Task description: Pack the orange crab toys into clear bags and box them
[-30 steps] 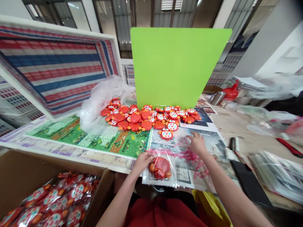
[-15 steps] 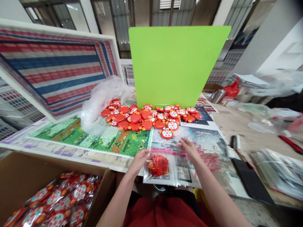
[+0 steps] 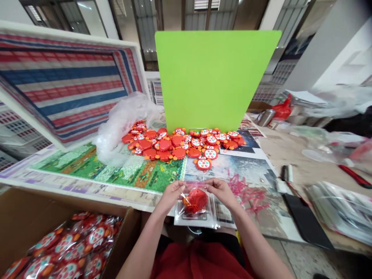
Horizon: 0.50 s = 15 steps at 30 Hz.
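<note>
Fingers of the left hand [image 3: 173, 191] and right hand [image 3: 220, 190] are pinching tight on the upper edge of a clear bag [image 3: 213, 219], one at each side. A red toy [image 3: 197, 200] is lying inside it, by the surface's [image 3: 286, 145] near edge. Loose toys [image 3: 165, 145] are sitting piled before a green board [image 3: 217, 77]; bagged toys [image 3: 67, 243] are lying in a box [image 3: 125, 223].
</note>
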{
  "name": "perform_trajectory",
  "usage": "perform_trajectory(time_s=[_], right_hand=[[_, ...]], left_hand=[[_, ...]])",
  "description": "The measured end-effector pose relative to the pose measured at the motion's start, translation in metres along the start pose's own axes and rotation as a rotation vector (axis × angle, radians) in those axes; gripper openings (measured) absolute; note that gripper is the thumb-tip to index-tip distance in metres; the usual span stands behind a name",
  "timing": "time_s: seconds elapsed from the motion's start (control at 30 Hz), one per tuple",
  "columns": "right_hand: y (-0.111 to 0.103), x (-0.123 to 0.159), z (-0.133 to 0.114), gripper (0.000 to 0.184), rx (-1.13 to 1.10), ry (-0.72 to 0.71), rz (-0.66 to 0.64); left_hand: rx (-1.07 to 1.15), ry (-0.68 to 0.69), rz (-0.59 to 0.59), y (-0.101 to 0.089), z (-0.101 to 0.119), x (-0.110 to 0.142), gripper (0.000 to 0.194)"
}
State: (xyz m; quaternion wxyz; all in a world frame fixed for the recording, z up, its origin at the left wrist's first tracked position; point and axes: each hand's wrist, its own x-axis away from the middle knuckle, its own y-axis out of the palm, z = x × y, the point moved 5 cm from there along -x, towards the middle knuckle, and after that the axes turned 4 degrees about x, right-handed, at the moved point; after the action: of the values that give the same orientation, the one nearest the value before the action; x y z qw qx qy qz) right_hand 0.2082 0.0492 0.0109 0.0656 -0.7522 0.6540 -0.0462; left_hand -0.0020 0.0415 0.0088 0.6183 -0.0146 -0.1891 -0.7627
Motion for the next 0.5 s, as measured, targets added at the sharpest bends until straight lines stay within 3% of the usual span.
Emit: perform_trajectory(time_s=[0.17, 0.33, 0.5], right_hand=[[-0.002, -0.001, 0.004, 0.021, -0.119, 0.03, 0.022], [-0.007, 0.0, 0.002, 0.01, -0.143, -0.015, 0.014], [-0.006, -0.002, -0.005, 0.014, -0.038, -0.085, -0.071]], left_hand=[[0.081, -0.036, -0.009, -0.011, 0.005, 0.006, 0.057], [0.196, -0.004, -0.017, -0.008, 0.012, 0.01, 0.028], [0.166, 0.019, -0.03, -0.006, 0.018, 0.012, 0.035]])
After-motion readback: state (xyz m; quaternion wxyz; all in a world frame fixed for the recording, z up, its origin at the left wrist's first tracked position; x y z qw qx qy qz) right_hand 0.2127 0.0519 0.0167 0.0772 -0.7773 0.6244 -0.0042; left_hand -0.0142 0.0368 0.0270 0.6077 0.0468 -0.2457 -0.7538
